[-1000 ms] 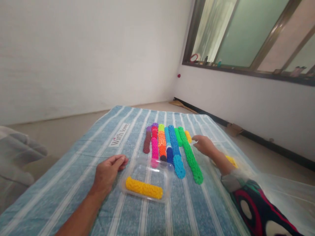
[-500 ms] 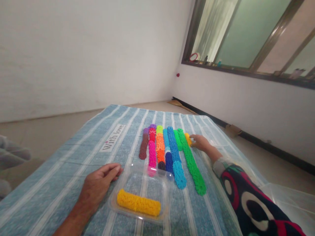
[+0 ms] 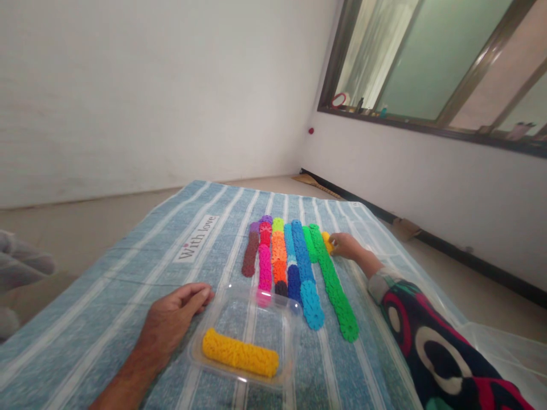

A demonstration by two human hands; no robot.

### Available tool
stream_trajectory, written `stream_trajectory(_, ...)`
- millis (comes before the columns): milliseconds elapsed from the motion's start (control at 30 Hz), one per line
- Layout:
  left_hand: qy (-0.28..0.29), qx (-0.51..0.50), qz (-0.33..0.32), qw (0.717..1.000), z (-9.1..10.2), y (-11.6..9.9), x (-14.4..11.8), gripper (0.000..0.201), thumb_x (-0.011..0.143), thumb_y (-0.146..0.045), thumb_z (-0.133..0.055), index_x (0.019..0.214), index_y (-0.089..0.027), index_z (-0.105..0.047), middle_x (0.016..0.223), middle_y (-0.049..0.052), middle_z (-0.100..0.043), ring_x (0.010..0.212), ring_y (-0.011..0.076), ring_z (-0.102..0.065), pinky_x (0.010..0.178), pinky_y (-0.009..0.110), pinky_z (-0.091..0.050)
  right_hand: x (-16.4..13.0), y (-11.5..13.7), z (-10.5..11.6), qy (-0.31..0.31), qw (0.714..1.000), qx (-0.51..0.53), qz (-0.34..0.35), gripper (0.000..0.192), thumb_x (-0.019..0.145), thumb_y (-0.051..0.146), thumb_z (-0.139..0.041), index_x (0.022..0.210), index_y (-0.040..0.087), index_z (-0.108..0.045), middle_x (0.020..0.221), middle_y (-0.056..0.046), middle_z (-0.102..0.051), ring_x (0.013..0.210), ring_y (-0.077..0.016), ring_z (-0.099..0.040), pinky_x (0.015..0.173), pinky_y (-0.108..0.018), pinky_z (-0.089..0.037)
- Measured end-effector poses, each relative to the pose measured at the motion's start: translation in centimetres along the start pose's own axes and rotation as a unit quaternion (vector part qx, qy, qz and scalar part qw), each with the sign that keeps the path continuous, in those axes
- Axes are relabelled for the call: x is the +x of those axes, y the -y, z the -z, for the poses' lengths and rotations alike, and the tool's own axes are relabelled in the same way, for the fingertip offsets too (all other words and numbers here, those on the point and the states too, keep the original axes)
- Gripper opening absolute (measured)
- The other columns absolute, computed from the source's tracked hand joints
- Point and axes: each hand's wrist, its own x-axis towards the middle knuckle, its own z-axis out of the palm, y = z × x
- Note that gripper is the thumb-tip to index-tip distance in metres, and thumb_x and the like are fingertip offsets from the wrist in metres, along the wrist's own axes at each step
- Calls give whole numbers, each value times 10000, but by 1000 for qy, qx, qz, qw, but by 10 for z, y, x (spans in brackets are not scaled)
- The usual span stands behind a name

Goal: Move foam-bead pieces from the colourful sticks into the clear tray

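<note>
Short yellow piece (image 3: 326, 241): we see it on the striped cloth (image 3: 141, 285), far right of the coloured row, just beside the long green strip (image 3: 336, 287). Right hand (image 3: 347, 248) has fingertips at its edge; we can't tell whether they pinch it. Nearer us, a clear tray (image 3: 243, 379) holds a yellow roll (image 3: 240, 353). Left hand (image 3: 177, 313) rests beside the tray, fingers curled; we can't tell its grip.

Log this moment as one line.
left hand: beside clear tub | right hand: at short yellow row | tub: yellow roll inside | long green row: beside short yellow row
</note>
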Motion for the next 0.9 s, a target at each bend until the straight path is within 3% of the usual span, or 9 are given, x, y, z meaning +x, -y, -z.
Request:
stream_trajectory(467,0,5,13,1000,-1,-3,-1,362,557,-535,-644,758,-248,-734,696,4,-754,649,210,-657,674,304,-541,-7,10,9,-32,999,36,14,225,614,130,-704,834,174,-691,810,2,-685,732,-136,-585,623,-213,-369)
stream_trajectory(667,6,8,0,1000,0,-1,-1,342,581,-528,-644,757,-249,-733,671,-4,-741,634,203,-646,674,301,-537,-14,11,11,-48,997,56,6,303,629,131,-702,929,173,-700,793,7,-692,696,-129,-600,621,-211,-393)
stream_trajectory(900,12,-14,-23,1000,-4,-3,-6,327,616,-499,-643,774,-228,-733,676,-1,-730,629,187,-624,641,284,-516,-38,13,34,-67,996,63,21,190,682,149,-648,857,177,-717,762,-7,-698,689,-144,-616,633,-232,-410)
